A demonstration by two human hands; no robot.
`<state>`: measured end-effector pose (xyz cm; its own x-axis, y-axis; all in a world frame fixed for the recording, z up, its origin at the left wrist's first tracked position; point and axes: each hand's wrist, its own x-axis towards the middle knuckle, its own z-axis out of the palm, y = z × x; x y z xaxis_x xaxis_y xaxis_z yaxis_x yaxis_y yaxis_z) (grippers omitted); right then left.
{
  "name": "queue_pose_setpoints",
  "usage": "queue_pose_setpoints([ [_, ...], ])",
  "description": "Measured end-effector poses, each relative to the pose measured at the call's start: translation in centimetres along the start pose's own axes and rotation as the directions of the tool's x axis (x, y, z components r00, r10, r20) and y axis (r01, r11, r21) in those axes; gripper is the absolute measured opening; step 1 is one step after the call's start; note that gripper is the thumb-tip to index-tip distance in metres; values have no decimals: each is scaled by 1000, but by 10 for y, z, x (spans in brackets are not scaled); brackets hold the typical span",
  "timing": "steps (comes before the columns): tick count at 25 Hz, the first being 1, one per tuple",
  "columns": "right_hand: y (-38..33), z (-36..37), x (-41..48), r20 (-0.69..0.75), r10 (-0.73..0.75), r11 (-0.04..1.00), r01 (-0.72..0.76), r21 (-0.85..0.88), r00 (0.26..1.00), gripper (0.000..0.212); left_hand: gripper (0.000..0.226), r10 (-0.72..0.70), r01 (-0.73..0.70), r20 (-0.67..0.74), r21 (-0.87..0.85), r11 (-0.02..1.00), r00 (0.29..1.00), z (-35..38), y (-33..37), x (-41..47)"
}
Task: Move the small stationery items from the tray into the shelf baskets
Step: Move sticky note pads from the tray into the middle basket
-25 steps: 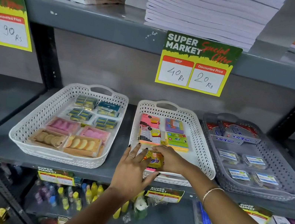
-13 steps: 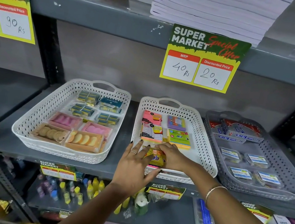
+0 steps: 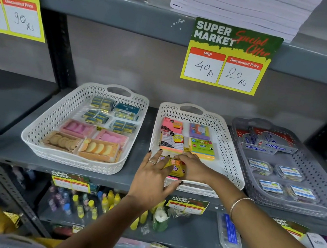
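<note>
a grey metal shelf (image 3: 69,164) carries three perforated baskets side by side. the left white basket (image 3: 41,125) holds small blue-and-yellow boxes at the far end and pink and tan packs at the near end. the middle white basket (image 3: 232,144) holds four sticky-note packs in two rows: a pink pack (image 3: 171,124) and a purple pack (image 3: 199,131) far, a pack with a printed card (image 3: 171,142) and a green-and-orange pack (image 3: 202,149) nearer. the grey basket (image 3: 323,172) on the right holds long red-and-silver cartons far and small clear labelled tubs near. a price sign (image 3: 230,57) hangs from the shelf above, reading 40 rs and 20 rs.

both hands are at the near end of the middle basket, on a yellow sticky-note pack (image 3: 174,168) that lies on the basket floor, just near of the printed-card pack. the left hand (image 3: 152,178) lies flat with spread fingers, reaching over the near rim, its fingertips on the pack's left part; its grip closes on nothing. the right hand (image 3: 193,167) curls over the pack's right and far edge, fingers pinching it. a ring shows on the left hand, a thin bangle (image 3: 239,203) on the right wrist.
</note>
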<state>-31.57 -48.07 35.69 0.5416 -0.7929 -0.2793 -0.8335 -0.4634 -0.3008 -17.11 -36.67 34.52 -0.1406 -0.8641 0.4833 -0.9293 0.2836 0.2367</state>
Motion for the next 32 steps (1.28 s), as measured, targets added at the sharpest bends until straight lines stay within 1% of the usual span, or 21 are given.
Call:
queue_pose_setpoints([
  [5, -2, -3, -3, 29, 17, 1000, -18, 15, 999, 75, 54, 14, -14, -4, 19, 1000, 1000, 2, -1, 0],
  [7, -5, -9, -10, 15, 6, 998, -7, 55, 1000, 76, 56, 30, -30, -6, 1, 1000, 1000, 1, -1, 0],
  [9, -16, -23, -16, -76, -24, 993, 32, 115, 997, 70, 59, 20, -20, -40, -13, 1000, 999, -4, -6, -5],
  [10, -23, -33, -19, -183, -45, 991, 67, 116, 982, 61, 61, 4, -5, -62, -16, 1000, 998, -8, -9, -9],
  [11, -34, -42, -20, -319, -73, 989, 109, 96, 945, 50, 63, -21, 19, -84, -17, 1000, 996, -14, -15, -15],
  [12, -52, -49, -21, -454, -105, 983, 161, 88, 885, 39, 65, -56, 55, -106, -15, 998, 993, -21, -22, -26],
  [13, -71, -56, -22, -575, -130, 968, 229, 103, 807, 29, 65, -89, 88, -124, -11, 996, 988, -27, -28, -37],
  [14, -96, -58, -23, -660, -168, 937, 326, 123, 732, 22, 65, -137, 139, -139, 4, 990, 981, -32, -37, -55],
  [15, -120, -57, -26, -713, -204, 896, 421, 140, 671, 17, 65, -193, 198, -153, 16, 980, 969, -34, -44, -74],
  [16, -148, -52, -28, -730, -250, 845, 511, 155, 636, 15, 64, -265, 271, -159, 20, 962, 951, -33, -53, -98],
  [17, -179, -39, -28, -717, -315, 794, 586, 159, 622, 14, 63, -357, 364, -152, 22, 931, 922, -29, -65, -129],
  [19, -227, -4, -27, -663, -459, 713, 690, 123, 592, 16, 63, -527, 534, -112, 38, 845, 842, -16, -85, -189],
  [20, -251, 25, -20, -615, -526, 666, 734, 132, 588, 19, 64, -623, 628, -80, 65, 776, 778, -9, -96, -228],
  [21, -267, 49, -17, -569, -574, 638, 757, 140, 589, 20, 65, -690, 691, -47, 91, 718, 723, -4, -103, -257],
  [22, -284, 82, -9, -494, -621, 622, 766, 162, 608, 20, 66, -754, 751, -25, 127, 648, 656, 1, -110, -291],
  [24, -314, 161, 12, -279, -707, 629, 758, 174, 650, 18, 67, -854, 838, 25, 183, 514, 519, 10, -126, -356],
  [26, -337, 255, 36, 3, -733, 670, 722, 173, 680, 15, 71, -925, 899, 54, 222, 378, 376, 25, -141, -417],
  [27, -344, 296, 45, 121, -730, 682, 710, 175, 672, 17, 74, -943, 912, 76, 241, 332, 323, 32, -147, -440],
  [29, -355, 370, 58, 317, -726, 679, 709, 189, 610, 29, 76, -962, 920, 115, 284, 270, 247, 52, -155, -477],
  [30, -360, 403, 62, 397, -719, 671, 718, 183, 571, 36, 76, -966, 922, 136, 296, 251, 219, 62, -157, -493],
  [32, -368, 456, 67, 496, -704, 644, 752, 143, 509, 50, 77, -970, 925, 151, 305, 228, 189, 80, -158, -514],
])
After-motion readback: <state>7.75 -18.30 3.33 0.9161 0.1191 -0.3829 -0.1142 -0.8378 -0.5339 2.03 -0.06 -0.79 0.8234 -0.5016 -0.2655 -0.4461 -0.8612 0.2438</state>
